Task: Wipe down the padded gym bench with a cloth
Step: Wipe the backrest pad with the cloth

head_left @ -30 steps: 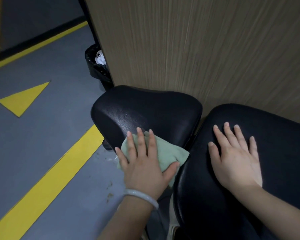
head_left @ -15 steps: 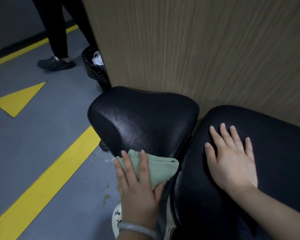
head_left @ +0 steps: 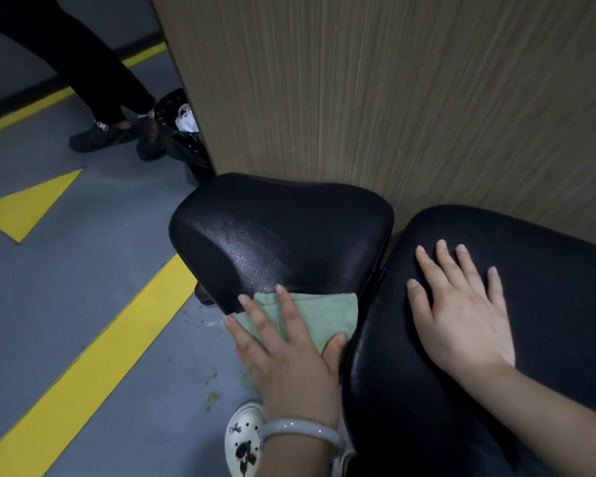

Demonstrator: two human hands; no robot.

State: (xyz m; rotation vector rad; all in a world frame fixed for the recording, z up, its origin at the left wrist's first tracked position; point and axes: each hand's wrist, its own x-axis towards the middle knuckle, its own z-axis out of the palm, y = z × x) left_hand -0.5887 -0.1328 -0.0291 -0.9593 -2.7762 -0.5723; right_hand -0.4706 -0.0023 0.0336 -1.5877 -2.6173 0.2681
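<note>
Padded black vinyl bench seat pad sits centre; left hand presses the pale green cloth flat at its six-o'clock edge, right hand splayed on the three-o'clock back pad. Cloth may slip off the rim.

**Gym floor, by the look of it**

Black padded bench w/ a second long pad at right, both vinyl. Grey rubbery floor w/ yellow lines & a yellow triangle (zone markings). Wood-grain partition behind; black bin at its far left corner.
</note>
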